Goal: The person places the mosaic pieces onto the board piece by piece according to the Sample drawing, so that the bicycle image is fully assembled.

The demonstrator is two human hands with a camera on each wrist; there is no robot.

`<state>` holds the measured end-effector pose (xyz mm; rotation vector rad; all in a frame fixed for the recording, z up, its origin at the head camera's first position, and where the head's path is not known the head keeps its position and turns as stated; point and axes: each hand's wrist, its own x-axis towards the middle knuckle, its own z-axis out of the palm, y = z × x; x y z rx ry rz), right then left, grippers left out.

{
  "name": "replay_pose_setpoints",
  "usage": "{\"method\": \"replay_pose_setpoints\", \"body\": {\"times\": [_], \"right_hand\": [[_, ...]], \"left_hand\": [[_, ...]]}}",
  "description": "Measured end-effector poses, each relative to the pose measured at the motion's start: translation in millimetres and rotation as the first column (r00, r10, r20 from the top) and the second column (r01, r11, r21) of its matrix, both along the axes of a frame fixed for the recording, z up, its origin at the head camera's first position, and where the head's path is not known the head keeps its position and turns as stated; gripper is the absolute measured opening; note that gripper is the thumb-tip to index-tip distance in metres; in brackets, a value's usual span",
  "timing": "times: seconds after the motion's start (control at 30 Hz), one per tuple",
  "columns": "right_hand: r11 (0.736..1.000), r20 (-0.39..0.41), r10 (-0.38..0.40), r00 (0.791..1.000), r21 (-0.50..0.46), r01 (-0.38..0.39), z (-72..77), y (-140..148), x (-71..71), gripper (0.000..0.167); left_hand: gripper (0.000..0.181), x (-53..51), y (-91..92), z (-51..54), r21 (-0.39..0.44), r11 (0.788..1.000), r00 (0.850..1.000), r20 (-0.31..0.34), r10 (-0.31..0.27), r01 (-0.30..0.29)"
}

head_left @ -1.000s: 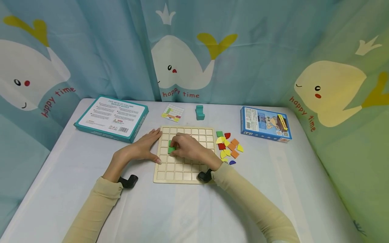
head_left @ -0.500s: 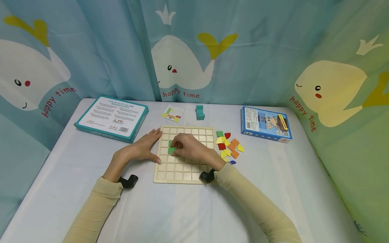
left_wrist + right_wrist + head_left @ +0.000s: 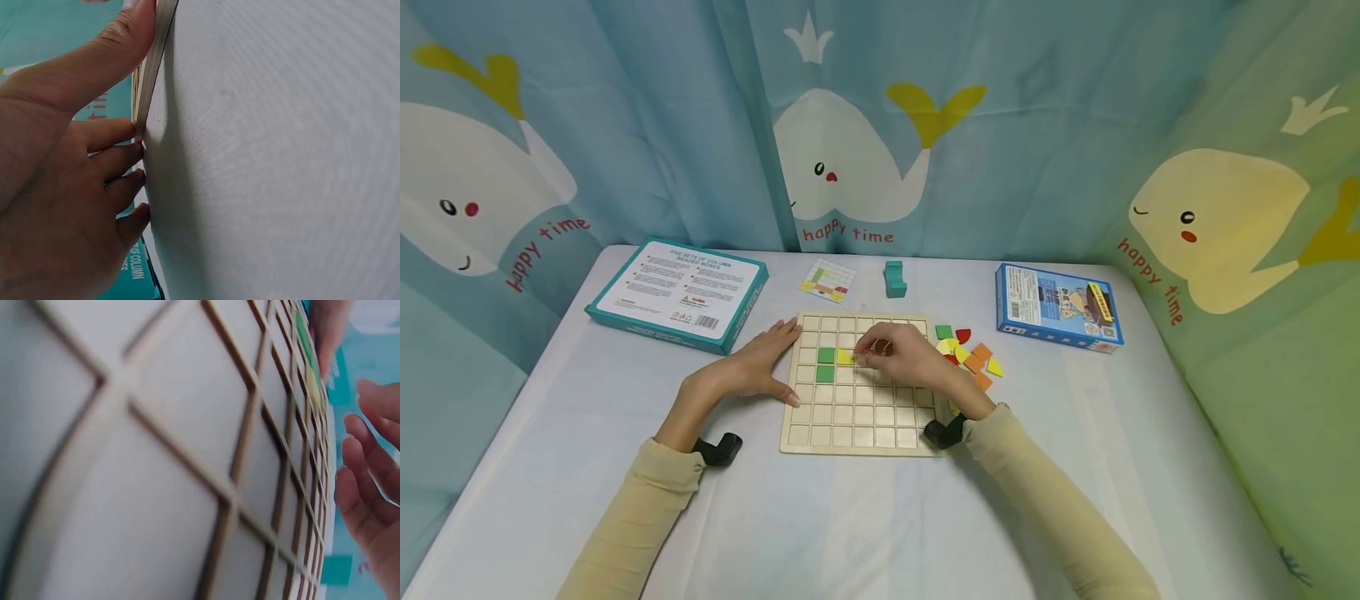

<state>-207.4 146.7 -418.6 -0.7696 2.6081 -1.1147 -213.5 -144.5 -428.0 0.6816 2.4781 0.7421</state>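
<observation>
Yellow piece (image 3: 846,357) on grid board (image 3: 842,414), right of its far green square (image 3: 826,356). Right hand (image 3: 910,358) at piece's right side; can't tell if gripping. Left hand (image 3: 748,364) spread along board's left edge.

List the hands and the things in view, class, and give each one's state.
Left hand: open, against the board's edge
Right hand: fingertips by the yellow tile; grip unclear
Board: flat, mostly unfilled
Green tiles: two, in neighbouring cells
Yellow tile: partly hidden
Loose pieces: scattered
Card: flat, pattern up
Teal box: lying flat
Blue box: lying flat
</observation>
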Motion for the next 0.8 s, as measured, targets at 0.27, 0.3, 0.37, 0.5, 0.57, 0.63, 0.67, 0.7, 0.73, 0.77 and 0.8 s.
{"method": "replay_pose_setpoints", "body": {"times": [0.27, 0.3, 0.37, 0.5, 0.57, 0.63, 0.67, 0.7, 0.73, 0.77, 0.8], "right_hand": [[0.996, 0.017, -0.088, 0.996, -0.026, 0.089, 2.5, 30.8, -2.6, 0.013], [0.994, 0.019, -0.101, 0.995, -0.028, 0.101, 2.7, 35.0, -3.1, 0.013], [0.991, 0.025, -0.128, 0.991, -0.025, 0.128, 3.6, 43.5, -3.5, 0.014], [0.983, 0.038, -0.18, 0.983, -0.02, 0.181, 6.7, 61.1, -3.8, 0.015], [0.978, 0.044, -0.206, 0.978, -0.003, 0.207, 7.3, 69.9, -4.6, 0.016], [0.971, 0.058, -0.237, 0.97, 0.005, 0.237, 7.2, 77.8, -5.9, 0.016], [0.967, 0.064, -0.253, 0.965, 0.011, 0.253, 7.1, 81.5, -6.4, 0.016], [0.963, 0.068, -0.269, 0.961, 0.021, 0.268, 6.6, 85.3, -7.4, 0.016], [0.959, 0.073, -0.282, 0.956, 0.025, 0.281, 6.2, 88.9, -8.0, 0.017], [0.957, 0.073, -0.291, 0.954, 0.029, 0.29, 5.6, 92.1, -8.8, 0.018], [0.953, 0.073, -0.301, 0.951, 0.034, 0.3, 5.4, 95.0, -9.5, 0.018]], "left_hand": [[0.121, 1.0, -1.0, -0.5, 0.006, 1.0, 1.0, 0.01, 0.012, -0.012], [0.121, 1.4, -0.8, -0.1, 0.007, 1.0, 1.0, 0.01, 0.012, -0.012], [0.12, 2.0, 0.0, 1.0, 0.01, 1.0, 1.0, 0.014, 0.011, -0.012], [0.119, 2.4, 1.5, 3.0, 0.014, 1.0, 1.0, 0.016, 0.01, -0.01], [0.119, 1.9, 1.9, 3.0, 0.013, 1.0, 1.0, 0.014, 0.009, -0.009], [0.12, 1.7, 1.6, 2.4, 0.012, 1.0, 1.0, 0.011, 0.008, -0.008], [0.12, 1.6, 1.6, 2.2, 0.012, 1.0, 1.0, 0.012, 0.008, -0.009], [0.12, 1.6, 1.5, 1.9, 0.011, 1.0, 1.0, 0.01, 0.008, -0.008], [0.12, 1.6, 1.4, 1.6, 0.012, 1.0, 1.0, 0.009, 0.007, -0.007], [0.12, 1.7, 1.3, 1.4, 0.011, 1.0, 1.0, 0.012, 0.008, -0.008], [0.12, 1.6, 1.0, 1.1, 0.011, 1.0, 1.0, 0.012, 0.007, -0.007]]}}
